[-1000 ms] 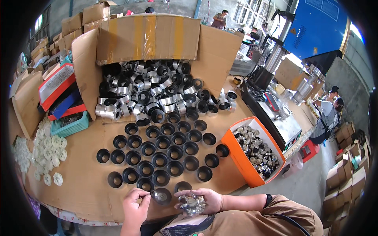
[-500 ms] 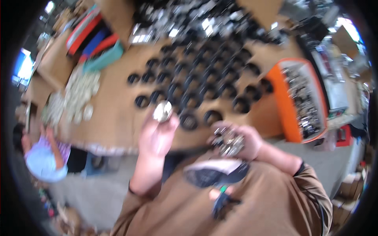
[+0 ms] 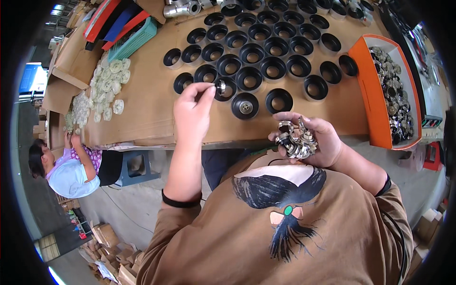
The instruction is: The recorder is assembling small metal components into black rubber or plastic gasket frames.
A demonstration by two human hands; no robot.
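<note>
Between the thumb and forefinger of my left hand (image 3: pixel 194 111) is a small shiny metal ring fitting (image 3: pixel 221 87), turned on edge. It is held just over one of the black round cups (image 3: pixel 249 78), which stand in loose rows, each with a hole in its base. A nearer cup (image 3: pixel 245 106) has a metal cross-patterned insert in its middle. Close to the table's front edge, my right hand (image 3: pixel 327 137) is palm up, its fingers curled round a heap of similar metal fittings (image 3: pixel 297 141).
On the right stands an orange box (image 3: pixel 363 90) of metal fittings. To the left lie clear plastic round pieces (image 3: pixel 111 78) beside a teal basket (image 3: pixel 135 42). Metal pipe pieces (image 3: pixel 183 9) lie at the back. A co-worker (image 3: pixel 76 173) sits at the table's left end.
My left hand has moved forward and to the right relative to the cups, and the fitting in it has turned from face-up to on edge. My right hand still holds its heap.
</note>
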